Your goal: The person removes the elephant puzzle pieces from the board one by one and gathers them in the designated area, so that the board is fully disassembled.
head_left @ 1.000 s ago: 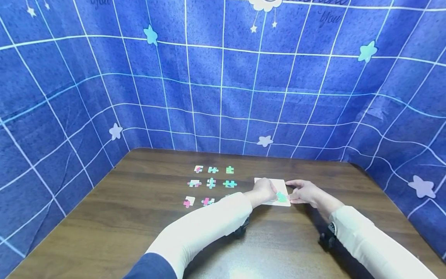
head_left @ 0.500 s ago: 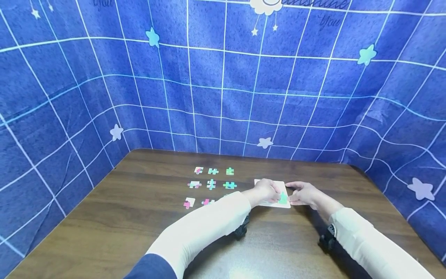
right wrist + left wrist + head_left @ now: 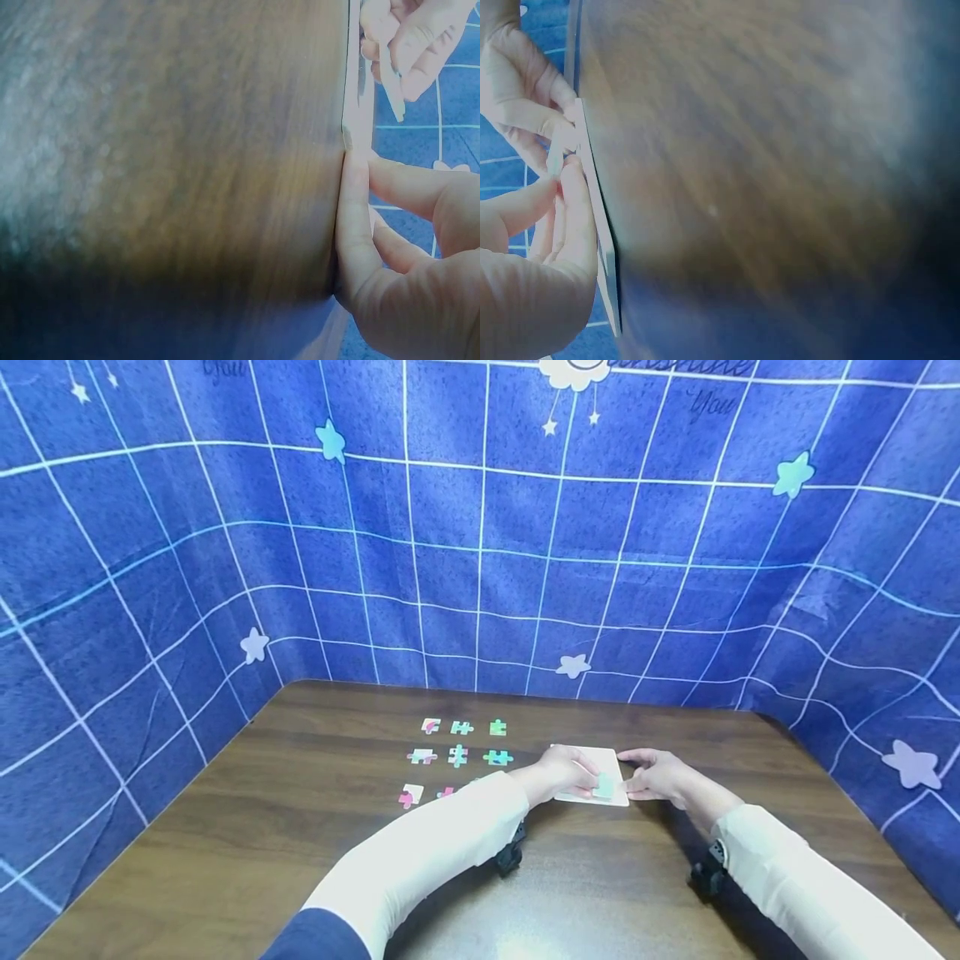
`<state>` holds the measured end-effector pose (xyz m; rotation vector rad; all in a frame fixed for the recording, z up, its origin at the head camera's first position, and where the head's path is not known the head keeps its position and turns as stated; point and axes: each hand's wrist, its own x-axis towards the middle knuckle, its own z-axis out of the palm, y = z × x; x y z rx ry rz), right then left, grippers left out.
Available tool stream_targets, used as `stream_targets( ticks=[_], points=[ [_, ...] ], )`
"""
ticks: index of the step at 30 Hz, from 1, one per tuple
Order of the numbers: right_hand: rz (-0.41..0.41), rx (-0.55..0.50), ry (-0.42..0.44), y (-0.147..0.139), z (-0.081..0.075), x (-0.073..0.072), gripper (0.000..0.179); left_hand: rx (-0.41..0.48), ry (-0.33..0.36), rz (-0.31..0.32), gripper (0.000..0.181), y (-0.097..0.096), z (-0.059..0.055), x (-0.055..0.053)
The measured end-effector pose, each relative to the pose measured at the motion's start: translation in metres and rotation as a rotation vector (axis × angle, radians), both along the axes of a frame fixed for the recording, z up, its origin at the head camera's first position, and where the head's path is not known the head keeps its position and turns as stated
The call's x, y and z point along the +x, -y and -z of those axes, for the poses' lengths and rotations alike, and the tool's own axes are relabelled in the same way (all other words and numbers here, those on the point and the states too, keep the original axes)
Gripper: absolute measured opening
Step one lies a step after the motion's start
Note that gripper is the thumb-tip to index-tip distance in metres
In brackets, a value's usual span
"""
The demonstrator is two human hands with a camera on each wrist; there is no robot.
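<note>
A thin white square board (image 3: 611, 766) lies on the table in front of me. My left hand (image 3: 564, 770) is over its left part, pinching a pale green puzzle piece (image 3: 603, 786) between thumb and fingers. In the right wrist view the puzzle piece (image 3: 391, 84) stands tilted on edge, partly covered by the fingers. At the board's right side, my right hand (image 3: 654, 775) touches the edge with thumb and forefinger spread along it. The left wrist view shows both hands close together above the board's edge (image 3: 600, 217).
Several loose puzzle pieces lie in rows left of the board, among them a green piece (image 3: 498, 727), a blue-green piece (image 3: 498, 757) and a pink-and-white piece (image 3: 411, 795). My left sleeve covers part of the nearest row. Behind the wooden table (image 3: 300, 827) hangs a blue curtain (image 3: 480, 568).
My left hand has shifted slightly left, and the pinched puzzle piece has turned, from a plain green face to a paler one. My right hand has stayed at the board's edge.
</note>
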<state>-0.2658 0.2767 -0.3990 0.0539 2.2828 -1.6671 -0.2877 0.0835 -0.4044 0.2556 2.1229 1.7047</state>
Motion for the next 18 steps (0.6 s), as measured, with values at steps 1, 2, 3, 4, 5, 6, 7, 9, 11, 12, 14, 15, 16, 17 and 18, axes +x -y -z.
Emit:
stream_targets(
  ticks=[1,2,3,4,5,6,7,9,11,12,14,15,16,17,18],
  points=[
    [0.0,0.001,0.0,0.0,-0.001,0.0,0.068,0.004,-0.003,0.002,0.019,0.002,0.0,-0.001],
    [0.0,0.002,0.002,0.0,-0.001,0.0,0.068,0.003,-0.011,0.005,0.019,0.003,0.0,-0.001],
    [0.003,0.003,0.003,0.001,-0.002,0.0,0.069,-0.001,-0.017,0.01,0.02,0.005,-0.001,-0.002],
    [0.002,0.005,0.003,0.002,-0.002,0.0,0.069,-0.007,-0.028,0.014,0.021,0.008,-0.001,-0.003],
    [0.003,0.004,0.004,0.003,-0.003,0.0,0.069,-0.014,-0.035,0.014,0.021,0.01,-0.001,-0.003],
    [0.004,0.005,0.004,0.003,-0.003,0.0,0.069,-0.013,-0.036,0.016,0.021,0.013,-0.002,-0.003],
    [0.005,0.005,0.003,0.004,-0.004,-0.001,0.069,-0.018,-0.042,0.016,0.021,0.015,-0.003,-0.004],
    [0.009,0.009,-0.001,0.004,-0.004,-0.001,0.069,-0.033,-0.046,0.008,0.02,0.019,-0.006,-0.003],
    [0.014,0.008,-0.002,0.003,-0.005,-0.002,0.069,-0.04,-0.046,-0.006,0.02,0.023,-0.008,-0.002],
    [0.011,0.014,-0.006,0.003,-0.005,-0.002,0.069,-0.041,-0.046,-0.011,0.019,0.025,-0.008,-0.002],
    [0.008,0.025,-0.005,0.002,-0.005,-0.001,0.068,-0.03,-0.054,-0.019,0.02,0.03,-0.008,0.0],
    [0.009,0.028,-0.002,0.001,-0.004,-0.001,0.068,-0.019,-0.053,-0.023,0.02,0.033,-0.007,0.0],
    [0.008,0.03,0.001,0.001,-0.004,0.0,0.068,-0.01,-0.056,-0.023,0.02,0.036,-0.006,0.0],
    [0.004,0.033,0.001,0.001,-0.004,0.0,0.068,0.001,-0.055,-0.029,0.021,0.039,-0.005,0.0],
    [0.0,0.037,0.0,0.001,-0.003,0.0,0.068,0.011,-0.059,-0.037,0.021,0.042,-0.005,0.0]
  ],
)
